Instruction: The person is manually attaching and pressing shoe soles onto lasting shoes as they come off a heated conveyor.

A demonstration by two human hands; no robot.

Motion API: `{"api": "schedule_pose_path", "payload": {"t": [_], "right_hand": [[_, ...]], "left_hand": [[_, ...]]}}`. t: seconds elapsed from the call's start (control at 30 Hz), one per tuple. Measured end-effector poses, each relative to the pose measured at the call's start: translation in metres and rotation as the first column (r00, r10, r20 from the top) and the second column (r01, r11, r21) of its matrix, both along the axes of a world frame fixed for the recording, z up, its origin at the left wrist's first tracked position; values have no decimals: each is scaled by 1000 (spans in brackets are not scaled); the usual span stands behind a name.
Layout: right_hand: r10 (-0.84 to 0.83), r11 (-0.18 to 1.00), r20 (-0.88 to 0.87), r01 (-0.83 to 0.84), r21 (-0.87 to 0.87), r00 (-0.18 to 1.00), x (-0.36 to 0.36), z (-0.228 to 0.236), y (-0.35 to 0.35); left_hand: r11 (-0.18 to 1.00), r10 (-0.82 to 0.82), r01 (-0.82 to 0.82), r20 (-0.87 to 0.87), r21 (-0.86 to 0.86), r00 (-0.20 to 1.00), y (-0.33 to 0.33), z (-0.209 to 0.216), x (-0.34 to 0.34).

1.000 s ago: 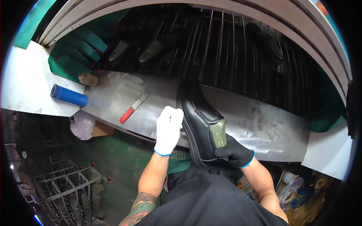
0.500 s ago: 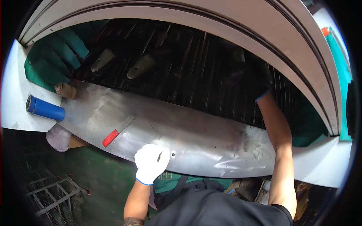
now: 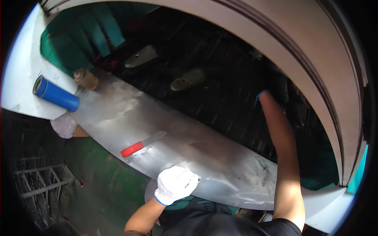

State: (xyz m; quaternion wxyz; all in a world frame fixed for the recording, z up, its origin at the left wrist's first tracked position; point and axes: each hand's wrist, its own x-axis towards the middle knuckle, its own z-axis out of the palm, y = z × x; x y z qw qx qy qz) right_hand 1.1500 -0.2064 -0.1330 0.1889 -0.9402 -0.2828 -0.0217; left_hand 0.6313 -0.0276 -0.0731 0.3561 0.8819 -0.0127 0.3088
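Note:
My left hand (image 3: 176, 184), in a white knit glove with a blue cuff, is closed in a fist at the near edge of the bare metal sheet (image 3: 189, 135). Whatever the fist may hold is hidden. To its upper left, a knife-like tool (image 3: 141, 144) with a red handle and a flat pale blade lies on the sheet. My right arm reaches past the sheet into the dark opening. Its blue glove cuff (image 3: 263, 94) shows, but the hand is lost in shadow and its fingers cannot be made out.
At the left end stand a tan bottle-like object (image 3: 86, 79) and a blue cylinder (image 3: 57, 93) lying on its side. Two pale tapered pieces (image 3: 188, 80) sit in the dark ribbed interior. Green strips (image 3: 94, 29) hang inside. A curved panel arches overhead; a metal rack (image 3: 45, 183) stands lower left.
The view has turned, so the sheet now slopes down to the right. My left fist stays at the sheet's near edge. My right arm is still inside the opening.

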Motion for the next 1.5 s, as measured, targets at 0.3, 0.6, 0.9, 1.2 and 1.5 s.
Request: {"api": "schedule_pose_path", "payload": {"t": [0.3, 0.6, 0.9, 1.2, 1.5], "right_hand": [[106, 994, 161, -105, -16, 981, 66, -38, 8], [-42, 944, -375, 159, 288, 926, -233, 89, -96], [449, 878, -705, -124, 462, 549, -437, 119, -126], [25, 981, 63, -12, -194, 998, -315, 10, -115], [2, 978, 67, -16, 207, 998, -292, 14, -82]], "left_hand": [[994, -81, 67, -174, -85, 981, 7, 0, -8], [986, -138, 111, -231, -126, 963, 38, 16, 17], [1000, 21, -27, -559, -1, 829, 148, 23, 180], [622, -404, -171, -500, -764, 766, 123, 55, 199], [-600, -473, 31, 385, -800, 792, 13, 34, -8]]}}
